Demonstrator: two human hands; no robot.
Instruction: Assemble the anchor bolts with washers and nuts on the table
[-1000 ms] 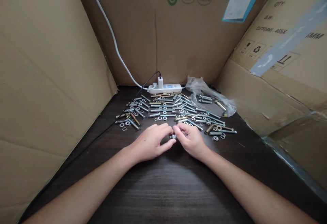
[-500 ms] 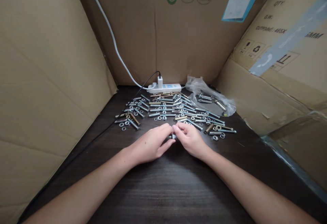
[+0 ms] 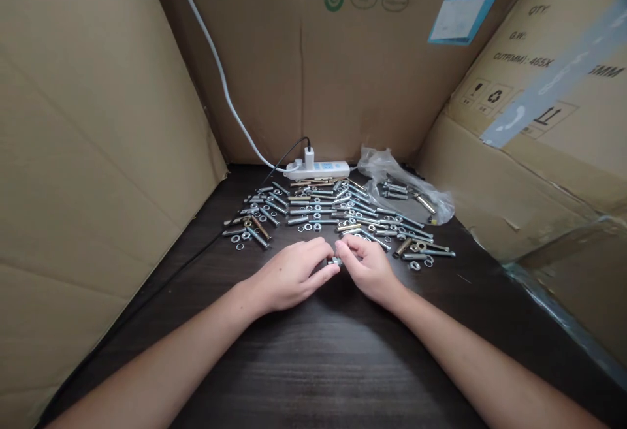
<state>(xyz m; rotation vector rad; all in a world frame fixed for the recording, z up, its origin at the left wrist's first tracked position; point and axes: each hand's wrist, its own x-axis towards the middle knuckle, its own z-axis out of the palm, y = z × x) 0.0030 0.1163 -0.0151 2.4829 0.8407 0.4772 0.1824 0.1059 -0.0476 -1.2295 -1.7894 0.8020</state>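
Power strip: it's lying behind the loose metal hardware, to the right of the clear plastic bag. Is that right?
Wrong side: the head view shows the power strip to the left of the clear plastic bag. It does lie behind the loose metal hardware.

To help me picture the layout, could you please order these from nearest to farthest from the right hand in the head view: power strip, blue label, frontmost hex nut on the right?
1. Hex nut, just to the right of the right hand.
2. Power strip, ahead and slightly left.
3. Blue label, high on the back cardboard wall.
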